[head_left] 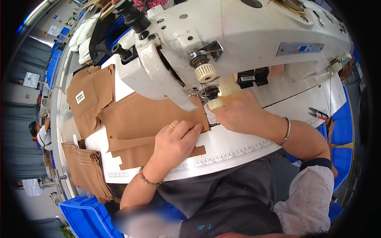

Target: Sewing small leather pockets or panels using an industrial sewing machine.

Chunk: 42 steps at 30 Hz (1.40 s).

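Observation:
A brown fabric panel (139, 115) lies under the sewing machine's head (166, 75), its right edge close to the needle area. My left hand (176, 141), with a ring and a beaded bracelet, is on the panel's near right part. Its fingers are bent together, thumb against index, pinching the fabric near the edge. Just right of the needle is my right hand (240, 113), a metal bangle on its wrist. Its fingers are curled in; the tips are partly hidden behind a cream knob (215, 104), so what they hold does not show.
Brown pieces, one bearing a white label (80, 97), lie stacked at left. Another brown stack (85, 168) sits nearer. Thread snips (318, 114) lie at the table's right, near a blue bin (343, 131). A ruler strip (234, 154) follows the front edge. A blue crate (85, 216) stands lower left.

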Available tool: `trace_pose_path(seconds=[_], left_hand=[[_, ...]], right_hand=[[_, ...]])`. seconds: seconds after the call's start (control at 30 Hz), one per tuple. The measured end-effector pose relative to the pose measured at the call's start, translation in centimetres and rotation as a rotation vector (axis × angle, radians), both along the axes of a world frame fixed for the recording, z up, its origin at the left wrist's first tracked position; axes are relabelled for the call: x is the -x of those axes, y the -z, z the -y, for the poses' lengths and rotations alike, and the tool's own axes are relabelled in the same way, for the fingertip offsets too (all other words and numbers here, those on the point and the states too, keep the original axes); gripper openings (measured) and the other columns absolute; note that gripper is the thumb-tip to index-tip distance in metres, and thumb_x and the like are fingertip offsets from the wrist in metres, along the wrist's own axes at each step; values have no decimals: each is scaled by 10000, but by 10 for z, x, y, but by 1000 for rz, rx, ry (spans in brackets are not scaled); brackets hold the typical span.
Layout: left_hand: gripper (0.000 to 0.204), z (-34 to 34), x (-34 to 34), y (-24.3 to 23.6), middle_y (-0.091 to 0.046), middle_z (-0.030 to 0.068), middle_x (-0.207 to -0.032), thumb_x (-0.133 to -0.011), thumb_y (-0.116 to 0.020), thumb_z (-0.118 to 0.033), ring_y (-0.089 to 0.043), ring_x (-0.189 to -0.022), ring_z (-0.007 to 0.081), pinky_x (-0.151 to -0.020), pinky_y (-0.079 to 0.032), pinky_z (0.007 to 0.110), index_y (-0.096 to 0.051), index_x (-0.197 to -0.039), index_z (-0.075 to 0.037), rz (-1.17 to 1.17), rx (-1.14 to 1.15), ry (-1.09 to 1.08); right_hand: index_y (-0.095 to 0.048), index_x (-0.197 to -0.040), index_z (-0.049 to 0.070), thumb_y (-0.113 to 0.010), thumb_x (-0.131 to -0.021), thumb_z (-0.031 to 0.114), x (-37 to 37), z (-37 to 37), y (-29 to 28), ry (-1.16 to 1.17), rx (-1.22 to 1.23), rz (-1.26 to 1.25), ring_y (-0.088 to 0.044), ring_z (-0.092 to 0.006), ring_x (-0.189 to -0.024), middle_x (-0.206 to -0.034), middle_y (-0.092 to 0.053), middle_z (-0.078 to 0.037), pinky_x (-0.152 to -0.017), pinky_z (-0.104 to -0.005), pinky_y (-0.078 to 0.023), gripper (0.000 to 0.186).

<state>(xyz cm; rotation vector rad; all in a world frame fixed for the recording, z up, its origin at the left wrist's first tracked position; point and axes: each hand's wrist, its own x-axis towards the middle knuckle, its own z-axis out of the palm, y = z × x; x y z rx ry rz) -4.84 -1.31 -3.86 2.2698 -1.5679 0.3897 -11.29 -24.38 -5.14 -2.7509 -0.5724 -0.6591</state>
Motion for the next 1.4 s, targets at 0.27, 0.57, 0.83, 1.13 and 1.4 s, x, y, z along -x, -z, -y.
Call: trace_pose_path(seconds=[0.27,0.57,0.83,1.13,1.4], left_hand=[[350,-2,0,-7,-615,-3,-967,-696,-770,-218,-587,-775,152,-608,-500,303,-744,-1012,-70,138,-76,105],[315,-3,8,-5,-692,15,-1114,-735,-763,-66,-675,-982,206,-784,-579,328,-759,-1050,-70,34,-45,112],[385,-3,-1,-2,-705,29,-1175,-743,-739,-52,-676,-1047,239,-852,-580,361,-750,-1127,-87,-13,-41,95],[322,10,-36,4,-709,44,-1110,-768,-700,2,-693,-1003,245,-798,-578,367,-760,-1072,-84,52,6,90],[99,16,-54,12,-716,73,-986,-783,-710,-15,-682,-837,281,-709,-549,366,-718,-873,-55,4,-11,-49]], right_hand=[[-636,-765,103,-712,-784,160,3,0,0,-78,-43,-40,-665,-205,-636,-696,-620,-31,-540,-359,-508,96],[-773,-995,189,-710,-783,180,1,9,1,-349,-50,-163,-613,-186,-571,-660,-591,32,-480,-346,-455,222],[-723,-880,138,-690,-795,164,-2,6,4,-306,-74,-185,-638,-224,-601,-658,-610,-15,-527,-374,-483,95],[-684,-817,66,-674,-798,136,-16,4,8,-115,-9,-40,-659,-247,-602,-671,-634,-51,-547,-381,-517,73],[-695,-872,63,-640,-823,125,-16,5,12,-89,20,13,-679,-244,-623,-690,-649,-56,-559,-387,-533,96]])
